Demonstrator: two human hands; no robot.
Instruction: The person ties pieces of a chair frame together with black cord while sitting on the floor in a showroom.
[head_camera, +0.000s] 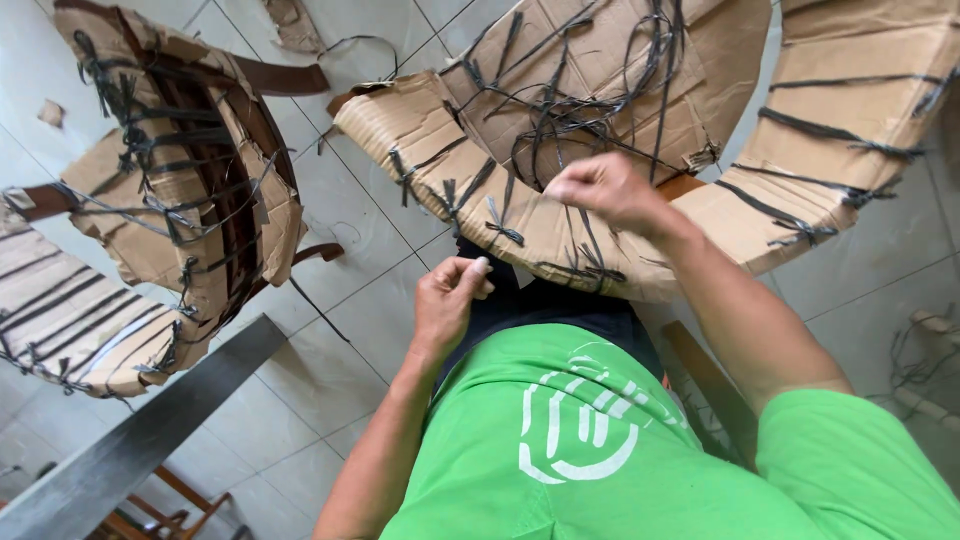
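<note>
Fingers of your right hand (605, 188) are bunched together, pinching a thin black strap (583, 238) against the lower edge of the cardboard-wrapped frame (560, 120) at upper centre. Your left hand (447, 298) sits just below it at mid-frame, thumb and forefinger pressed together as if nipping something small; you cannot tell what. The strap runs down over the cardboard's rim, touching it, between your two hands.

Room is tight: the wrapped frame's curved edge lies just above your knuckles, and your green shirt (600, 450) fills the lower centre. Open tiled floor (350, 230) lies to the left of your left hand, reaching as far as a second cardboard-wrapped piece (190, 170) at upper left. A grey metal bar (140, 440) crosses the lower left corner diagonally.

Count two hands, three cardboard bundles counting the striped one (60, 320) at the left edge, one bar, and many black ties, too tangled to count.
</note>
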